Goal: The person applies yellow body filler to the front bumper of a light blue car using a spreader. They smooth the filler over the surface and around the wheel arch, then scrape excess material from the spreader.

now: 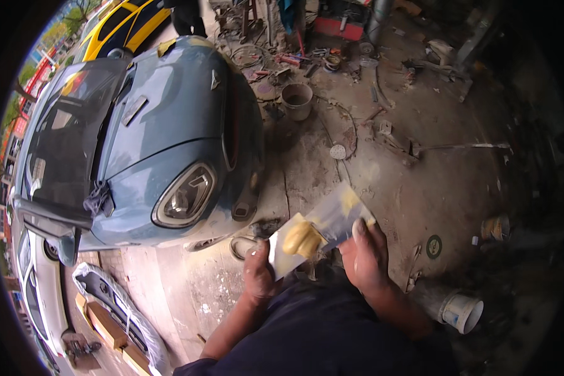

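Note:
Low in front of my body, my left hand [259, 271] grips a small pale flat spreader [281, 263]. A thick lump of yellow putty [302, 240] sits on it. My right hand [363, 257] is closed on a larger translucent flat spreader [332, 216], thumb on top, with yellow smears near its far corner. The two spreaders meet or overlap beside the putty; which lies on top I cannot tell. To the left stands a blue-grey car [169, 119], its headlight [185, 194] nearest my left hand.
A dark cloth [98, 199] lies by the windscreen and a flat grey object [133, 110] on the bonnet. Ahead stands a bucket [296, 103] among tools and cables. A white bucket [462, 312] lies at lower right. Cardboard boxes [106, 323] and a plastic-wrapped car part [116, 294] are lower left.

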`<move>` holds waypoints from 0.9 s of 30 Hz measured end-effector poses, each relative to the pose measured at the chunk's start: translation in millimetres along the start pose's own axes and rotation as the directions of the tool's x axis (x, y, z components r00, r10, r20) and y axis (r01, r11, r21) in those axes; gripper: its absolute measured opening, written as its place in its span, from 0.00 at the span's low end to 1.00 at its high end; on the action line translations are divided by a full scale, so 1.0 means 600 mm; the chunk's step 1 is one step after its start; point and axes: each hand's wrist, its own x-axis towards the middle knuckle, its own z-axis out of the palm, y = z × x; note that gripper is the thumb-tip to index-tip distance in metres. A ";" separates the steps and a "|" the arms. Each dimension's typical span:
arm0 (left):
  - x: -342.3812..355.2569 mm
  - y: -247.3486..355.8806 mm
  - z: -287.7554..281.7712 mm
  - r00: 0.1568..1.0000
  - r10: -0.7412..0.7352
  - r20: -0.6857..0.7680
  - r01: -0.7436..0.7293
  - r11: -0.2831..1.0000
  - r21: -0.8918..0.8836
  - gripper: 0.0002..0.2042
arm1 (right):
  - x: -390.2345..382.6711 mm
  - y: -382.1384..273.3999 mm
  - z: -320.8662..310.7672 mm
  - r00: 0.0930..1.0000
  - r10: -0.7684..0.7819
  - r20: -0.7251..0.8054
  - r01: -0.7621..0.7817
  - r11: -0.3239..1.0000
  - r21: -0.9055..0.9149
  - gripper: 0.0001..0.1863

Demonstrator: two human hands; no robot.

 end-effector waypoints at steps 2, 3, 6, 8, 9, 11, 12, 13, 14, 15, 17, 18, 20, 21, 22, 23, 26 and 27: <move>-0.006 -0.012 -0.002 0.999 -0.026 -0.031 0.023 0.997 -0.075 0.32 | -0.028 0.010 0.005 0.995 -0.071 0.063 0.085 0.962 -0.258 0.16; -0.007 -0.013 -0.010 0.998 -0.057 -0.009 0.056 0.997 -0.045 0.32 | -0.048 0.019 0.007 0.994 -0.073 0.080 0.096 0.932 -0.349 0.18; -0.013 -0.026 -0.033 0.993 -0.119 -0.019 0.115 0.983 -0.144 0.29 | -0.072 0.024 -0.018 0.965 -0.024 0.262 0.225 0.589 -0.776 0.20; -0.018 -0.036 -0.049 0.988 -0.104 -0.115 0.099 0.994 -0.049 0.26 | -0.079 0.025 -0.045 0.952 0.004 0.306 0.279 0.402 -0.872 0.19; -0.022 -0.041 -0.055 0.983 -0.114 -0.147 0.109 0.993 -0.041 0.26 | -0.083 0.026 -0.059 0.963 0.020 0.269 0.253 0.279 -0.926 0.19; -0.036 -0.049 -0.066 0.984 -0.124 -0.132 0.125 0.992 0.000 0.26 | -0.085 0.030 -0.089 0.991 -0.018 0.131 0.130 0.285 -0.950 0.19; -0.042 -0.052 -0.071 0.986 -0.133 -0.104 0.133 0.991 -0.015 0.26 | -0.089 0.033 -0.102 1.000 -0.019 0.009 0.015 0.332 -0.943 0.19; -0.051 -0.056 -0.075 0.983 -0.137 -0.123 0.140 0.990 0.009 0.26 | -0.086 0.033 -0.119 1.000 -0.012 -0.003 0.001 0.340 -0.941 0.20; -0.061 -0.061 -0.077 0.981 -0.147 -0.127 0.147 0.989 -0.010 0.26 | -0.081 0.031 -0.137 1.000 -0.002 -0.020 -0.018 0.357 -0.934 0.20; -0.071 -0.066 -0.080 0.980 -0.148 -0.133 0.146 0.989 -0.026 0.26 | -0.077 0.035 -0.155 0.999 0.004 -0.031 -0.030 0.393 -0.919 0.20; -0.088 -0.084 -0.080 0.984 -0.128 -0.124 0.112 0.985 -0.128 0.25 | -0.064 0.057 -0.197 0.999 -0.033 -0.009 0.004 0.396 -0.918 0.20; -0.097 -0.092 -0.081 0.987 -0.112 -0.118 0.093 0.983 -0.156 0.25 | -0.050 0.077 -0.222 1.000 -0.028 0.000 0.012 0.428 -0.904 0.19; -0.116 -0.112 -0.081 0.987 -0.125 -0.097 0.098 0.965 -0.245 0.24 | -0.036 0.096 -0.290 0.991 0.114 -0.063 -0.105 0.408 -0.907 0.16; -0.122 -0.121 -0.079 0.990 -0.107 -0.094 0.079 0.963 -0.257 0.25 | -0.027 0.110 -0.329 0.984 0.155 -0.089 -0.138 0.341 -0.930 0.16; -0.131 -0.131 -0.076 0.992 -0.110 -0.069 0.087 0.955 -0.282 0.26 | -0.025 0.129 -0.370 0.977 0.186 -0.102 -0.150 0.269 -0.951 0.18; -0.139 -0.139 -0.072 0.988 -0.146 -0.043 0.125 0.942 -0.310 0.27 | -0.027 0.147 -0.413 0.963 0.219 -0.157 -0.197 0.174 -0.965 0.20; -0.166 -0.171 -0.044 0.993 -0.082 -0.088 0.044 0.927 -0.372 0.23 | -0.061 0.178 -0.551 0.912 0.298 -0.281 -0.291 -0.011 -0.957 0.22; -0.173 -0.181 -0.038 0.989 -0.087 -0.119 0.039 0.934 -0.356 0.24 | -0.084 0.181 -0.597 0.932 0.289 -0.218 -0.231 0.010 -0.973 0.23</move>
